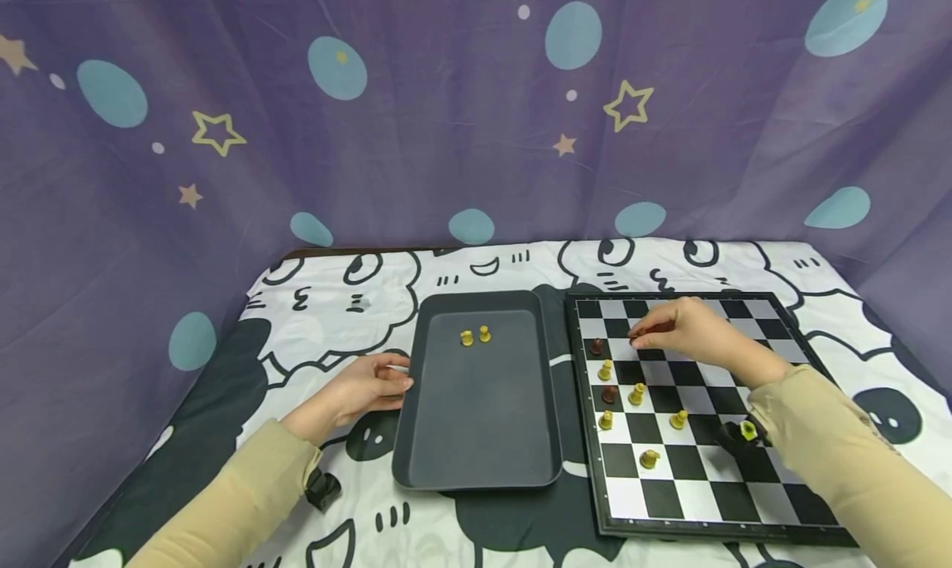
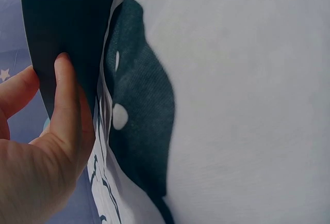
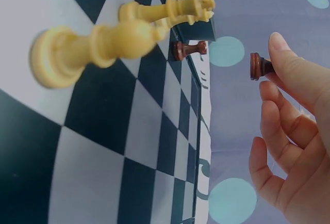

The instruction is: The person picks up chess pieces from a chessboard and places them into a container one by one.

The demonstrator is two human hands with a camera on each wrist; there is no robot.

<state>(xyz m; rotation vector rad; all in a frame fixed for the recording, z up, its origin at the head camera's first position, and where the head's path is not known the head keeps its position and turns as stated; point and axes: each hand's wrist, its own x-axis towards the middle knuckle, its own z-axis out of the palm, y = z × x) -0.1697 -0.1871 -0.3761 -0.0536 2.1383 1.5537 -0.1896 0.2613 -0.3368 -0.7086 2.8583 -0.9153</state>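
Observation:
My right hand [image 1: 683,330] pinches a dark red-brown chess piece [image 3: 256,66] between thumb and fingertips, over the far part of the chessboard [image 1: 695,528]. In the right wrist view its round base faces the board, clear of it; the fingers hide its top. Beside the grey tray [image 1: 479,436], my left hand [image 1: 368,388] holds the left rim, thumb at the edge and fingers against the outer wall [image 2: 77,7]. Two small yellow chess pieces [image 1: 466,337] stand inside the tray, near its far end.
Several yellow pieces [image 1: 636,394] and two red-brown pieces [image 1: 610,394] stand on the board's left side. A cartoon-printed cloth [image 1: 335,295] covers the table. Behind hangs a purple curtain [image 1: 416,155]. A dark wrist device [image 1: 323,489] is on the left wrist.

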